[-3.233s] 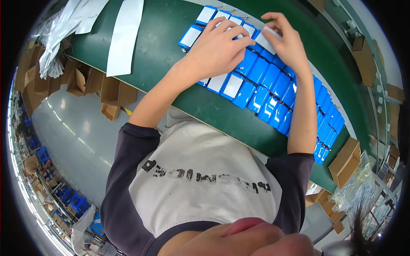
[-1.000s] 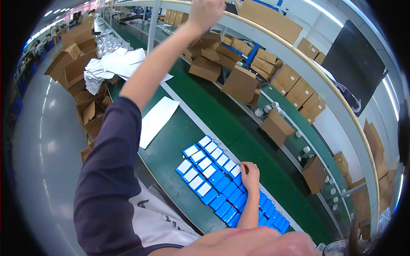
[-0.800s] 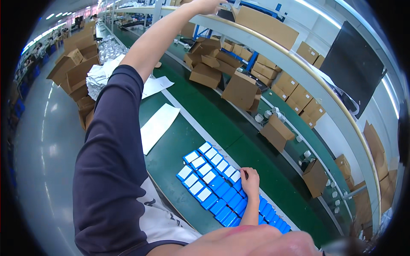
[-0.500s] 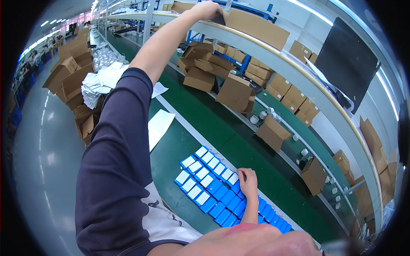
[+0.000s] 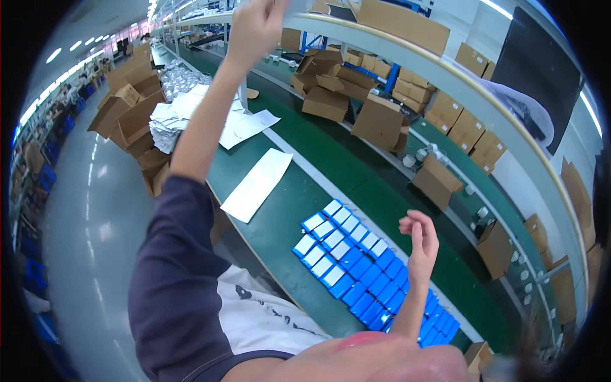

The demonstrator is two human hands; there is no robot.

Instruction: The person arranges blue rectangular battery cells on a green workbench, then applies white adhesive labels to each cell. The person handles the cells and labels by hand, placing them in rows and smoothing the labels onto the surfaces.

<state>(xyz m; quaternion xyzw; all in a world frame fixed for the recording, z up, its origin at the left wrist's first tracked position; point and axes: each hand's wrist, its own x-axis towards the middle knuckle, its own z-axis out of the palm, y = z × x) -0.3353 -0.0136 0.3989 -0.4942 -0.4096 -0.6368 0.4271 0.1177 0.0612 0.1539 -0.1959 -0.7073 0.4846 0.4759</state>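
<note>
Blue packs [image 5: 377,280] near right hand [image 5: 421,240], loosely curled; left hand [image 5: 254,33], hold unclear.

In the upper left of the frame, you see open brown cartons [image 5: 141,116] standing by a glossy grey floor [image 5: 95,254], with clear crinkled packaging [image 5: 183,80] just beside them. In the upper right, you have closed cartons [image 5: 467,132] and a large black panel [image 5: 540,71].

Bright overhead tube lights [image 5: 54,55], glare along the floor [image 5: 95,242], strong fisheye distortion toward black corners
</note>
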